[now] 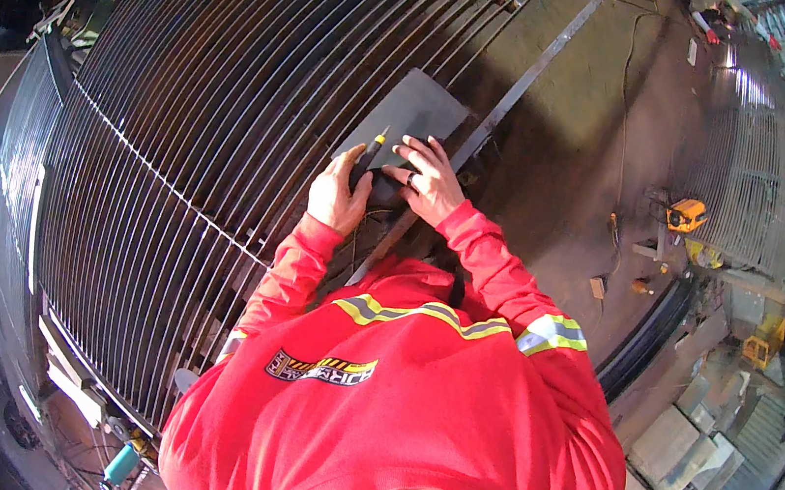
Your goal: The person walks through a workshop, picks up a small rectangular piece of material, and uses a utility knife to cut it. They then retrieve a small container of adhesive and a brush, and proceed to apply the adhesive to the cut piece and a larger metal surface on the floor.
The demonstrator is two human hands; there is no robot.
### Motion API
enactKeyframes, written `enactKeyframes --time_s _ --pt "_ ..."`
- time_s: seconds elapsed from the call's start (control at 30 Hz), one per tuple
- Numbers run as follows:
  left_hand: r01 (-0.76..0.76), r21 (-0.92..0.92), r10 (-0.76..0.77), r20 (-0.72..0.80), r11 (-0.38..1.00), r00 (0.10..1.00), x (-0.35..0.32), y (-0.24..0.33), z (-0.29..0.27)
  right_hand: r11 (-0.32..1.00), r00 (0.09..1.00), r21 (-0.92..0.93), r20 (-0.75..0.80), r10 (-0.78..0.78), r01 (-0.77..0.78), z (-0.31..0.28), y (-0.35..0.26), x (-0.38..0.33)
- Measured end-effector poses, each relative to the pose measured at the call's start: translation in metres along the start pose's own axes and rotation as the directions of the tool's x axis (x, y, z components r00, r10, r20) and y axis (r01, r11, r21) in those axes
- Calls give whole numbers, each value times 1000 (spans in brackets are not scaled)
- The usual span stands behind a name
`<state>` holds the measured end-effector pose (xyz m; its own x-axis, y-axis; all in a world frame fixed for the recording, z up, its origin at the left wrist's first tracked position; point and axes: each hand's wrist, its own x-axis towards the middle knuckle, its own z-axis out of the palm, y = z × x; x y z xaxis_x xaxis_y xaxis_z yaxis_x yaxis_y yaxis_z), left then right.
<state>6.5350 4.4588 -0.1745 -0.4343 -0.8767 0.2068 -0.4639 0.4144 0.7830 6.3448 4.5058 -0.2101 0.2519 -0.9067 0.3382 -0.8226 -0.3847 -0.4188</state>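
A flat grey metal plate [421, 100] lies on the edge of a large grating of parallel bars. My left hand [338, 194] is closed round a slim black pen-like tool [371, 151] with a yellow collar and a pointed end. The tool's point is aimed away from me, over the plate. To the right, my right hand [432, 187] has its fingers stretched and apart at the plate's near part, with a dark ring on one finger. Between the hands is a dark patch that I cannot make out.
The barred grating [226, 74] fills the left, crossed by a twisted rod [163, 180]. A long flat metal bar [539, 71] runs along its right side. Farther right are an orange machine [686, 216], a yellow stand [764, 342], a cable and stacked flat pieces [669, 440].
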Motion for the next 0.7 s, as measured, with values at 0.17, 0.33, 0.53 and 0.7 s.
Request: enactKeyframes --time_s 0.17,0.33,0.53,0.7 --pt "-51 1 51 75 999 996 17 7 -9 998 991 -14 120 -56 58 -6 11 2" --pt "-262 104 243 167 959 956 58 13 -4 985 985 162 171 37 -65 -29 6 14" --pt "-287 199 243 222 937 944 89 13 16 999 997 44 73 9 -12 -14 36 30" --pt "-259 202 219 198 945 955 81 -11 18 991 991 79 -76 113 -107 -62 68 47"
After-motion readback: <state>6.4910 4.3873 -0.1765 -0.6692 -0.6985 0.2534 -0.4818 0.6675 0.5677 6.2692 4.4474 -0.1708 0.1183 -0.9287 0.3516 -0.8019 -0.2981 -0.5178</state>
